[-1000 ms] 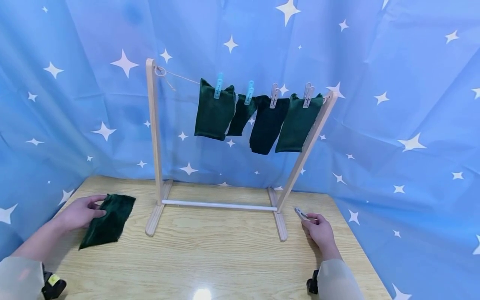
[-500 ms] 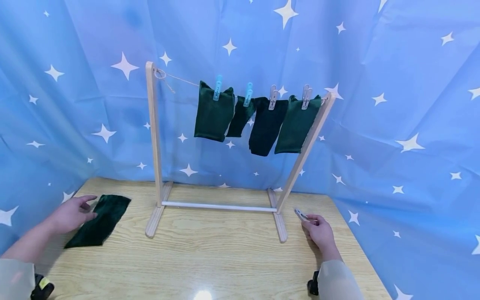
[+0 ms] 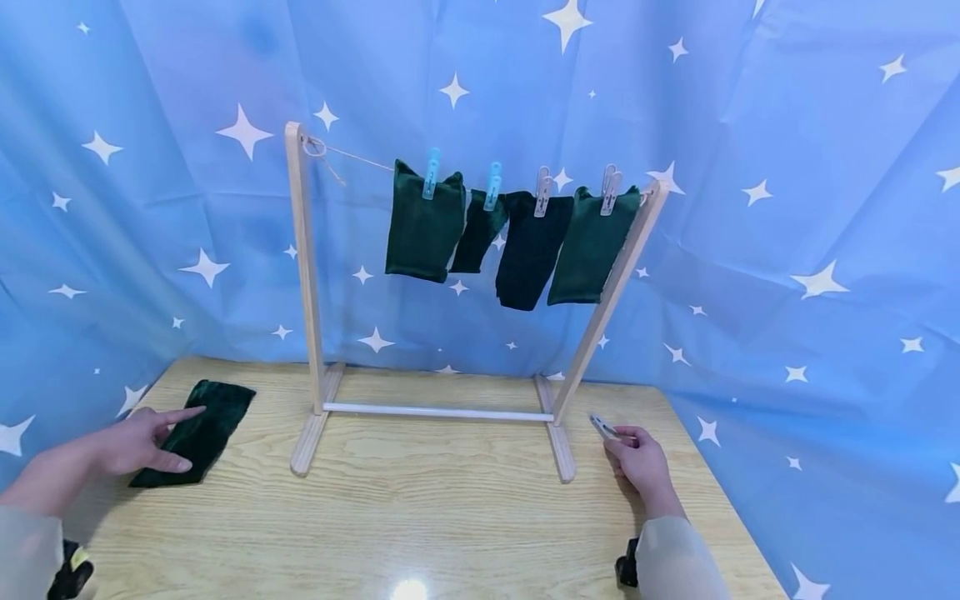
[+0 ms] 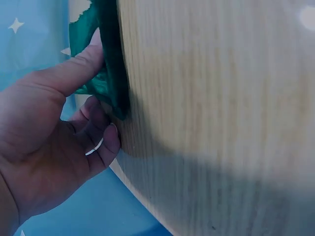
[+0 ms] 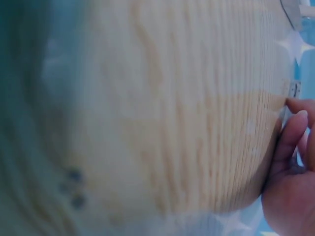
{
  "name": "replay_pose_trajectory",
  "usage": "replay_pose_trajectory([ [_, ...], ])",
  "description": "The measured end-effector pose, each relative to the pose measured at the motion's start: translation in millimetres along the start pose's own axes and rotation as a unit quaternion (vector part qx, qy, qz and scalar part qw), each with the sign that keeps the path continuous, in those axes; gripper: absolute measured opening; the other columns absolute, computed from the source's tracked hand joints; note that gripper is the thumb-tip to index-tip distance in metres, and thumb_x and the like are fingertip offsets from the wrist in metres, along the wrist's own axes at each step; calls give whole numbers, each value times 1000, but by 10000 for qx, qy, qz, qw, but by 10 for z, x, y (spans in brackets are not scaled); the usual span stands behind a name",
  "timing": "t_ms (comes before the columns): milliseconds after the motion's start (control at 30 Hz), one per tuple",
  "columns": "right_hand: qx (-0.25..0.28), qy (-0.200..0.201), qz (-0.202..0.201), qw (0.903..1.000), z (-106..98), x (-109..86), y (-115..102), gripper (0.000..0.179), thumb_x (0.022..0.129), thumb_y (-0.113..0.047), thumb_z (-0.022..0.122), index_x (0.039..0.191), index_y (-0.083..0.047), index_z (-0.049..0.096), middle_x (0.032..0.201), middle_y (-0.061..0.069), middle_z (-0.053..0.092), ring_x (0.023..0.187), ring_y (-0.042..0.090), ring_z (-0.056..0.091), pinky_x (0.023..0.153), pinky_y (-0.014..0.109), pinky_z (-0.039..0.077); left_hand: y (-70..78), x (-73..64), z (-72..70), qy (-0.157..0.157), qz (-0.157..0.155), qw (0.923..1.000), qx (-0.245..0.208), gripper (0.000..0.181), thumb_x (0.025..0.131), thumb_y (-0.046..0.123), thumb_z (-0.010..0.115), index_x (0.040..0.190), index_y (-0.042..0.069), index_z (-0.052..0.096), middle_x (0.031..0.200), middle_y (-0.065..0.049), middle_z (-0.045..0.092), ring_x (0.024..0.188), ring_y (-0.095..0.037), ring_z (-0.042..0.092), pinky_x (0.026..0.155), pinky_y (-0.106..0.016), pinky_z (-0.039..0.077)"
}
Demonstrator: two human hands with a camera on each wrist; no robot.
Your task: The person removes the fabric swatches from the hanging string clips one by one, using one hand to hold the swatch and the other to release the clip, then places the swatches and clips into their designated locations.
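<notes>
A dark green piece of velvety cloth [image 3: 217, 417] lies on the table at the left. My left hand [image 3: 138, 442] is over its near-left part, index finger extended and thumb spread apart on top of it. In the left wrist view the thumb rests against the green cloth [image 4: 112, 59], while other fingers bend below its edge. At the right, the thumb and fingers of my right hand [image 3: 643, 467] pinch a pale clothespin [image 3: 603, 427], its tip pointing toward the rack. Only part of this hand [image 5: 290, 187] appears at the right wrist view's edge.
A wooden rack [image 3: 303, 275] stands at the back with a string [image 3: 360, 155] between its posts. Several green cloths [image 3: 426, 229] hang there under blue clothespins [image 3: 431, 175] and pale clothespins [image 3: 542, 193]. A starry blue curtain [image 3: 750, 275] surrounds the table [image 3: 450, 508].
The cloth at the left has gone down flatter and shifted left. My left hand's thumb and index finger have spread apart over it. The right hand stays put with the clothespin.
</notes>
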State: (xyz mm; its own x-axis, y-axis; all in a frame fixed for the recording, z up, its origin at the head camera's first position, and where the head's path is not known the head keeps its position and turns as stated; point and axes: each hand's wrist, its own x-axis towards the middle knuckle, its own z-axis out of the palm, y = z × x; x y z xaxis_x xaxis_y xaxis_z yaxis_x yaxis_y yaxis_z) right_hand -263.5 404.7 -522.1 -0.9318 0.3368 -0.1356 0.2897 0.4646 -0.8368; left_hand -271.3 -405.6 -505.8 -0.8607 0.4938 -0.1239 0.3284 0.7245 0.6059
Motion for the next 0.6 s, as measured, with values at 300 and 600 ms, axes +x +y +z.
replay_pose_trajectory([
  [300,9,-18,72,10000,-1,-18,-19,49,109,-20,66,149,3,51,107,6,61,72,12,61,62,25,56,233,53,-132,-470,-1092,9928,136,102,100,31,83,163,-18,21,109,-32,65,93,-39,63,89,-51,58],
  [600,-22,1,74,10000,-24,-43,-52,53,110,-21,65,153,5,48,109,9,61,74,12,61,63,25,58,230,61,-114,-340,-1047,9938,-164,104,99,30,83,166,-15,18,69,4,32,60,-11,29,70,-29,37],
])
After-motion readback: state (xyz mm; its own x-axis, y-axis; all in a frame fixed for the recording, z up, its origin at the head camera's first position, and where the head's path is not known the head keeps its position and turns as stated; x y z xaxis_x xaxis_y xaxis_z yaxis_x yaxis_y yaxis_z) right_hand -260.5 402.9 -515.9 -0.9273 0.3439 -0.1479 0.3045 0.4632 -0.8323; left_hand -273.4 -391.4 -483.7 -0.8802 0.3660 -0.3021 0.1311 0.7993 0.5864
